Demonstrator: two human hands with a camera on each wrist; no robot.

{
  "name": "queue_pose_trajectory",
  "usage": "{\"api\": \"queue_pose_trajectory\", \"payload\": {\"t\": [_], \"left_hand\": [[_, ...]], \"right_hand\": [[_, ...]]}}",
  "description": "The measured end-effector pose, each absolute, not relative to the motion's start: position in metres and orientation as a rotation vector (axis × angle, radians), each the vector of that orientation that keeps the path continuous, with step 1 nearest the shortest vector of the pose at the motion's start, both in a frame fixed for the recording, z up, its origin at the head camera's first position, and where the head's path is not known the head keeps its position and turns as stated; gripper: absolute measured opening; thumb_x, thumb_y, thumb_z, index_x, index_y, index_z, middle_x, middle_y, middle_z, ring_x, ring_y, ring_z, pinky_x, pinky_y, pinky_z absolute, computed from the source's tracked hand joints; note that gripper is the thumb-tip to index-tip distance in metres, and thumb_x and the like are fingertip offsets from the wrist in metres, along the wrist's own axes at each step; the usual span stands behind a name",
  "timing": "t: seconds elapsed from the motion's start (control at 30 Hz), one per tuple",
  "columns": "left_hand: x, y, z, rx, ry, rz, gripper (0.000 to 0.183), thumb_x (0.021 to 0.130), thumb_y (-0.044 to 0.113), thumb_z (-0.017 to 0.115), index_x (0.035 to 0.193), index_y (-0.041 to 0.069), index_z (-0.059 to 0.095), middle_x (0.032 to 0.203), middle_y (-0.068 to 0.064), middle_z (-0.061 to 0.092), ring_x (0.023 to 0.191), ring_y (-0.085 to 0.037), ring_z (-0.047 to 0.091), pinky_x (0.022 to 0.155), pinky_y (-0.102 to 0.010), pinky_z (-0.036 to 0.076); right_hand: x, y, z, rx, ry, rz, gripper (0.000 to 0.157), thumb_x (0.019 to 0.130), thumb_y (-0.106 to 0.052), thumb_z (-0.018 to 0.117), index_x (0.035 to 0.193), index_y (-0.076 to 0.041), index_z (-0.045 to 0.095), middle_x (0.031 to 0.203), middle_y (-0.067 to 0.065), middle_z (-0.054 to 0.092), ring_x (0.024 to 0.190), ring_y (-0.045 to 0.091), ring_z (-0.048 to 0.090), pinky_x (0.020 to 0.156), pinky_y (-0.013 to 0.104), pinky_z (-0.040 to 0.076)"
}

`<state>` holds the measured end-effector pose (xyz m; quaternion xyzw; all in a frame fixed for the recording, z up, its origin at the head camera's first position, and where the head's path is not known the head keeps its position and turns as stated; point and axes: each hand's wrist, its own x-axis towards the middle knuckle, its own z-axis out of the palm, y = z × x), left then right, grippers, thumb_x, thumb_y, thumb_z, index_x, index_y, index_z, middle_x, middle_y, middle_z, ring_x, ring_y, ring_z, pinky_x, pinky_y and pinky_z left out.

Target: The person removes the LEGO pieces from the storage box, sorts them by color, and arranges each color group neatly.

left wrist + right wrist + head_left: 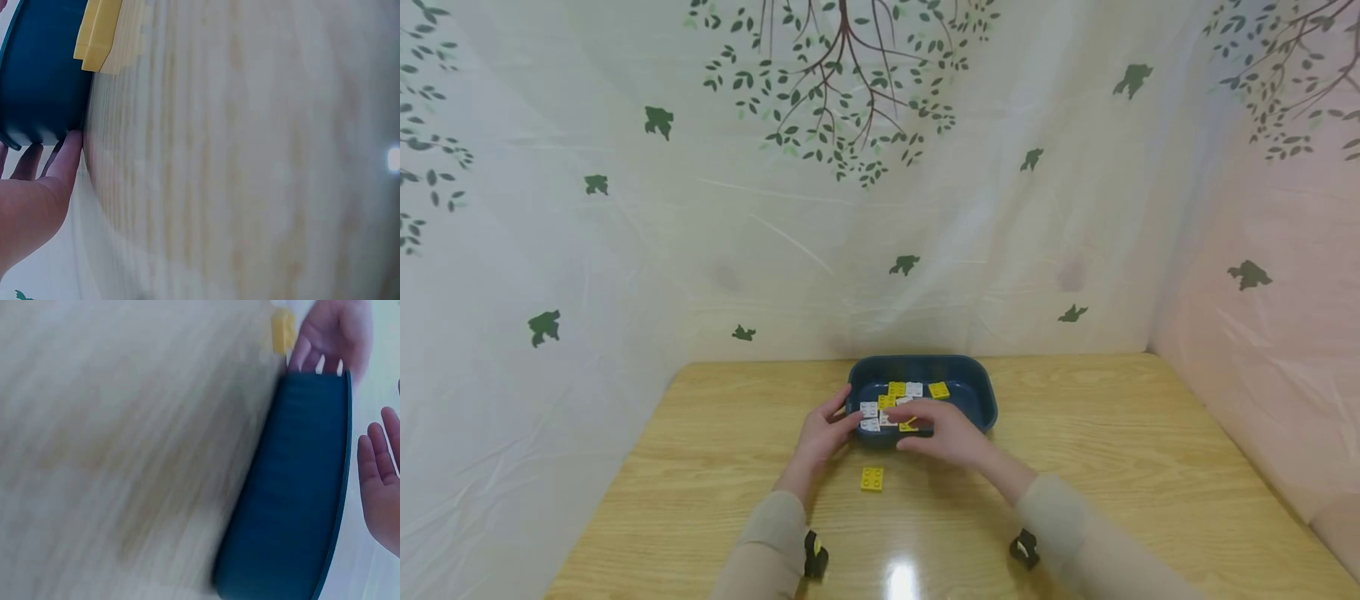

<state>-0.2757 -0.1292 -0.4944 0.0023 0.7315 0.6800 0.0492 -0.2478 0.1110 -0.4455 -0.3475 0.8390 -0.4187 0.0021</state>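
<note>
A dark blue tray (984, 400) stands at the far side of the table, holding yellow and white building bricks. My left hand (820, 433) is at its left end; in the left wrist view, its fingers (66, 164) rest against the outer wall. Over the front rim reaches my right hand (951, 433), thumb and fingers spread apart above the bricks. Its fingers look straight in the right wrist view, where the hand (382, 494) appears beside the tray's rim. A yellow brick (872, 479) lies on the table in front of the tray, studs up.
The wooden table (1120, 467) runs back to a pale curtain (760, 250) printed with leaves and birds. A white brick (913, 389) and a yellow brick (938, 390) lie toward the back of the tray. Small black devices sit at both wrists.
</note>
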Motion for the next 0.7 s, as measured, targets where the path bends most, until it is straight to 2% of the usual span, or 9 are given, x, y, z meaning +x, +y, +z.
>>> {"api": "queue_pose_trajectory", "payload": {"t": [0.07, 0.2, 0.33, 0.47, 0.7], "left_hand": [[-0.275, -0.129, -0.494, -0.007, 2.227, 2.069, 0.059, 0.094, 0.012, 0.069, 0.148, 0.017, 0.048, 0.154, -0.016, 0.039, 0.132, -0.04, 0.046, 0.097, -0.04, 0.05], [-0.275, -0.129, -0.495, -0.018, 2.198, 2.08, 0.059, 0.094, 0.011, 0.068, 0.149, 0.018, 0.047, 0.155, -0.015, 0.037, 0.133, -0.039, 0.046, 0.098, -0.041, 0.05], [-0.274, -0.128, -0.494, -0.023, 2.187, 2.086, 0.059, 0.094, 0.011, 0.068, 0.149, 0.019, 0.047, 0.156, -0.015, 0.036, 0.133, -0.038, 0.045, 0.098, -0.041, 0.05], [-0.273, -0.128, -0.494, -0.037, 2.179, 2.085, 0.059, 0.094, 0.011, 0.069, 0.149, 0.019, 0.047, 0.156, -0.015, 0.036, 0.133, -0.037, 0.046, 0.098, -0.041, 0.05], [-0.27, -0.129, -0.49, -0.011, 2.145, 2.091, 0.061, 0.095, 0.011, 0.067, 0.151, 0.017, 0.043, 0.157, -0.018, 0.032, 0.135, -0.04, 0.043, 0.1, -0.043, 0.048]], "right_hand": [[-0.253, 0.114, -0.443, -1.033, 2.658, -1.305, 0.044, 0.086, -0.015, 0.078, 0.128, -0.015, 0.066, 0.124, -0.003, 0.067, 0.113, 0.015, 0.061, 0.098, 0.039, 0.051], [-0.264, 0.12, -0.442, -1.014, 2.686, -1.301, 0.043, 0.086, -0.013, 0.078, 0.128, -0.012, 0.066, 0.123, 0.001, 0.068, 0.112, 0.019, 0.062, 0.098, 0.037, 0.051], [-0.277, 0.124, -0.443, -1.017, 2.716, -1.306, 0.043, 0.087, -0.011, 0.076, 0.129, -0.007, 0.065, 0.12, 0.006, 0.068, 0.107, 0.026, 0.063, 0.094, 0.043, 0.052], [-0.289, 0.127, -0.447, -0.926, 2.705, -1.301, 0.047, 0.087, -0.012, 0.077, 0.132, -0.009, 0.063, 0.122, 0.005, 0.067, 0.107, 0.027, 0.06, 0.096, 0.049, 0.05], [-0.304, 0.129, -0.455, -0.741, 2.666, -1.267, 0.047, 0.088, -0.015, 0.076, 0.134, -0.014, 0.063, 0.126, 0.002, 0.065, 0.112, 0.025, 0.058, 0.101, 0.048, 0.046]]}}
